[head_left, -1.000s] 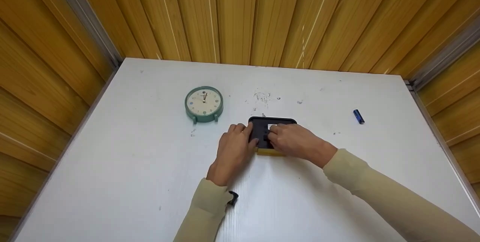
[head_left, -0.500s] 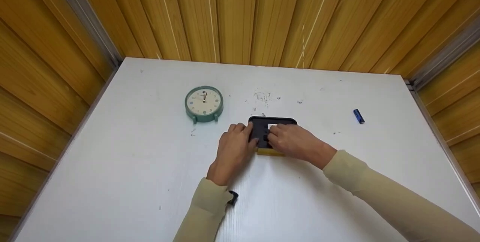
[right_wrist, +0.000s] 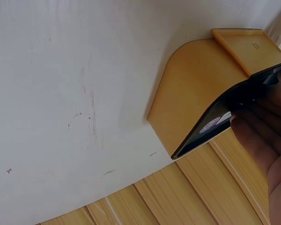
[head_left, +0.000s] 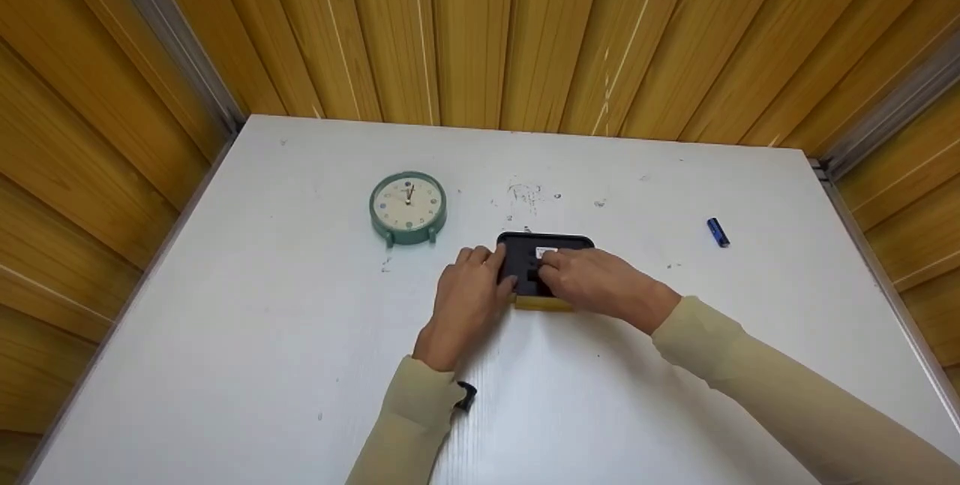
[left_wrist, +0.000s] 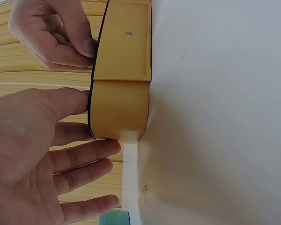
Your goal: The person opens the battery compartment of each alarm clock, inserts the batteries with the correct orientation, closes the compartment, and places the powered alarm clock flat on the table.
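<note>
A yellow box-shaped device lies on the table with its black back upward. My left hand rests at its left end; thumb and forefinger touch the black rim, and the other fingers stretch out fairly straight. Over the back, my right hand has its fingers curled, with the fingertips at a dark recess below a white label. In the left wrist view, the right thumb and forefinger come together at the black edge. Whether something sits between those fingertips is hidden.
A green round clock stands behind and left of the device. Far to the right lies a blue battery. A small black object shows beside the left cuff. Wood-patterned panels border the white table.
The right hand has shifted slightly to the right, and more of the dark recess shows beside its fingertips. My left hand and the device have stayed in place.
</note>
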Tool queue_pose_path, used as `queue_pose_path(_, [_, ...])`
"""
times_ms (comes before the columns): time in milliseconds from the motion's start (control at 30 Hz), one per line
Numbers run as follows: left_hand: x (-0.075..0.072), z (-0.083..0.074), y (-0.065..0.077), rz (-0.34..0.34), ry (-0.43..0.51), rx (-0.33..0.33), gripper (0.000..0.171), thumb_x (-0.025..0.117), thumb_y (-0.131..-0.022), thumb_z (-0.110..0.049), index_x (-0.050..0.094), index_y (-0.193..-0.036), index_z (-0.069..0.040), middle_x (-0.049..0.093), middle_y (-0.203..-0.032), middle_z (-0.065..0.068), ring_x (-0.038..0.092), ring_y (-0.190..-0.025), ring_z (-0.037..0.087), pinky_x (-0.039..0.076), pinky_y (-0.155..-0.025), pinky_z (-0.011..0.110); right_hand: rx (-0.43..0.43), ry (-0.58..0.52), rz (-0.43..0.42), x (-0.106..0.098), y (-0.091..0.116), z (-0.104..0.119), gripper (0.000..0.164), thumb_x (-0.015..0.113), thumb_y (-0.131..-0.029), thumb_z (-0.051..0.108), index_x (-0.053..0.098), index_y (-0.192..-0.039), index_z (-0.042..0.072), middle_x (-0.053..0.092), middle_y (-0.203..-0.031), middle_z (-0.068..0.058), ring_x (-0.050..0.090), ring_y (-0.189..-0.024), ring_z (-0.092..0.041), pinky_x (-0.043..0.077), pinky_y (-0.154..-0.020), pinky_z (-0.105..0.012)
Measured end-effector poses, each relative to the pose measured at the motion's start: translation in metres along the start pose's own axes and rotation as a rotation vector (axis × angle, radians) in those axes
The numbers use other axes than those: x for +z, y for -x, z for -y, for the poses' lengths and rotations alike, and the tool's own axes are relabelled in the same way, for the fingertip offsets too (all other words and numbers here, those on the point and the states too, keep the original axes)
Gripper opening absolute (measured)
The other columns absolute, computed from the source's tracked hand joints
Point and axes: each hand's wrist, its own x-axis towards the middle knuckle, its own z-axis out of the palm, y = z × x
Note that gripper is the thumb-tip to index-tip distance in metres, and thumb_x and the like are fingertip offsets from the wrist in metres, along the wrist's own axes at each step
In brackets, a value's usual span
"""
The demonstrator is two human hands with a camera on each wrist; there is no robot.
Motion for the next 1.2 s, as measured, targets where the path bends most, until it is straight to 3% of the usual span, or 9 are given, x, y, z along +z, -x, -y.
queue_pose_path(400, [-0.001, 0.0, -0.0003, 0.0, -0.004, -0.002, 0.052, 0.069, -0.105, -0.035, 0.063, -0.147, -0.005, 0.069, -0.129, 0.014, 0.062, -0.121, 0.03, 0.056, -0.092, 0.045, 0.057, -0.024, -0.021, -0.0003, -0.0003, 0.0003, 0.013, 0.079, -0.089, -0.005, 0.066, -0.09, 0.0, 0.063, -0.087, -0.01, 0.064, -0.072, -0.022, 0.06, -0.066, -0.039])
queue_pose_path(800, [-0.0002, 0.0004, -0.0016, 0.005, -0.013, 0.003, 0.052, 0.068, -0.106, -0.036, 0.063, -0.148, -0.005, 0.069, -0.13, 0.014, 0.062, -0.12, 0.029, 0.056, -0.092, 0.043, 0.031, 0.021, -0.054, -0.0006, -0.0001, 0.0006, 0.009, 0.074, -0.091, -0.005, 0.065, -0.089, -0.002, 0.063, -0.086, -0.009, 0.063, -0.068, -0.021, 0.059, -0.066, -0.038])
queue_pose_path(1033, [-0.0008, 0.0011, -0.0013, -0.013, -0.008, 0.019, 0.051, 0.069, -0.106, -0.034, 0.064, -0.146, -0.004, 0.069, -0.127, 0.014, 0.063, -0.119, 0.03, 0.056, -0.089, 0.044, 0.014, 0.052, -0.148, 0.0036, 0.0014, -0.001, 0.018, 0.08, -0.087, -0.003, 0.063, -0.086, 0.0, 0.06, -0.082, -0.008, 0.061, -0.065, -0.022, 0.058, -0.066, -0.038])
queue_pose_path(1200, [-0.0003, 0.0023, -0.0007, -0.009, -0.001, 0.017, 0.051, 0.069, -0.105, -0.034, 0.063, -0.147, -0.004, 0.07, -0.127, 0.014, 0.063, -0.118, 0.031, 0.056, -0.088, 0.045, 0.021, 0.071, -0.168, 0.0032, 0.0012, -0.0013, 0.016, 0.081, -0.091, 0.005, 0.065, -0.09, 0.001, 0.061, -0.085, -0.008, 0.063, -0.07, -0.023, 0.058, -0.069, -0.037])
